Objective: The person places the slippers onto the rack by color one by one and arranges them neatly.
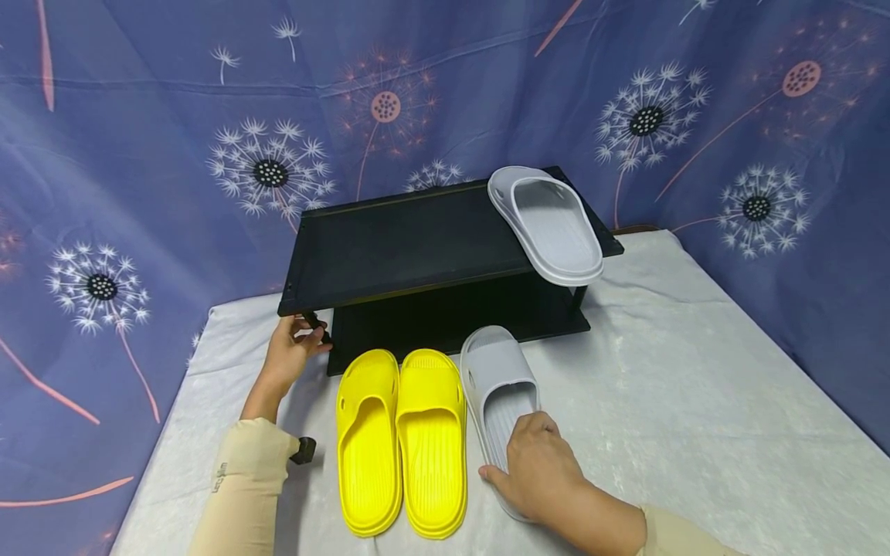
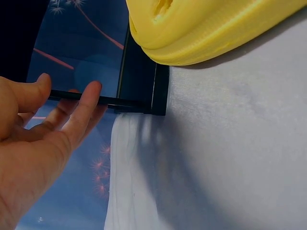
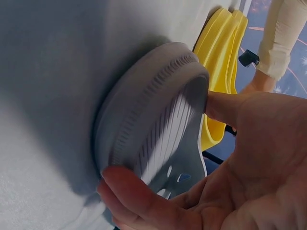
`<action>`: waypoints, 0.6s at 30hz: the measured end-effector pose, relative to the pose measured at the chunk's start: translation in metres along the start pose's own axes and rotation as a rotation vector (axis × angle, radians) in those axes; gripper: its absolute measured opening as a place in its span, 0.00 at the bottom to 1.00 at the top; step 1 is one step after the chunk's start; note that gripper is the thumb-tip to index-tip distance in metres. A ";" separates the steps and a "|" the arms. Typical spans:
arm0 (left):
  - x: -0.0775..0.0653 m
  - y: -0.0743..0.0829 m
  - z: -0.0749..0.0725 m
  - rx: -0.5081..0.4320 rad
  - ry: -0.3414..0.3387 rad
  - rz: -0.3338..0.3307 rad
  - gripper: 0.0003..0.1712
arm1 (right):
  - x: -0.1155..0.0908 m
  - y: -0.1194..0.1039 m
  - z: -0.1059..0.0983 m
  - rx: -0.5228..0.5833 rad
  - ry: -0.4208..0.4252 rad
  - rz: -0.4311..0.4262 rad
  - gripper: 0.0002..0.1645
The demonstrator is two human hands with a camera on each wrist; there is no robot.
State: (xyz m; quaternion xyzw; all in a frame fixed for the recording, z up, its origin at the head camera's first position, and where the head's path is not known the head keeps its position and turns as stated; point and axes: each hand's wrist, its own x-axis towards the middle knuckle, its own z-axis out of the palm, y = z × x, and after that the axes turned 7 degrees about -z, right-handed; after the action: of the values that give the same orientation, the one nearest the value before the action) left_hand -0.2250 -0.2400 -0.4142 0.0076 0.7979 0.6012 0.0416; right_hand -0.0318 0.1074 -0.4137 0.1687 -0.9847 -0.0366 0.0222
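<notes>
My right hand (image 1: 545,471) grips a grey slipper (image 1: 497,359) near its heel, thumb on one side edge and fingers on the other. The toe of this slipper points at a black two-tier shoe rack (image 1: 396,239). In the right wrist view, the heel of the slipper (image 3: 132,103) lies between thumb and fingers. My left hand (image 1: 288,355) holds the left post (image 2: 69,95) of the rack, its thumb and fingers on either side of it. A second grey slipper (image 1: 556,228) sits on the right end of the top shelf, its heel over the front edge.
Two yellow slippers, a left one (image 1: 368,463) and a right one (image 1: 434,471), stand side by side before the rack, toes toward it. A pale cloth (image 1: 695,386) covers the table. Behind hangs a blue curtain (image 1: 473,93) with dandelion prints.
</notes>
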 end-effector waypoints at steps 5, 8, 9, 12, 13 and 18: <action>0.001 0.000 0.000 -0.002 0.000 -0.005 0.31 | 0.000 0.000 -0.001 0.152 -0.066 0.053 0.62; 0.001 0.000 0.000 0.012 -0.002 -0.001 0.32 | 0.000 0.000 -0.001 0.214 -0.093 0.083 0.64; 0.001 0.000 0.000 0.016 -0.001 0.000 0.32 | 0.000 0.000 -0.001 0.213 -0.097 0.082 0.63; 0.000 0.000 0.000 0.025 0.002 0.000 0.32 | 0.000 0.001 0.000 0.210 -0.098 0.081 0.63; 0.000 0.000 0.000 0.026 0.003 -0.001 0.32 | 0.000 0.002 -0.001 0.211 -0.095 0.081 0.62; 0.000 0.001 0.001 0.029 0.003 -0.009 0.33 | 0.000 0.005 -0.003 0.204 -0.089 0.089 0.61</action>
State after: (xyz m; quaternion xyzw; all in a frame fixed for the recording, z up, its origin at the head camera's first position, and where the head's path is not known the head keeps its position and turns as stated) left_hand -0.2247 -0.2389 -0.4139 0.0036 0.8065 0.5896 0.0431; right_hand -0.0338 0.1121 -0.4102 0.1245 -0.9899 0.0574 -0.0371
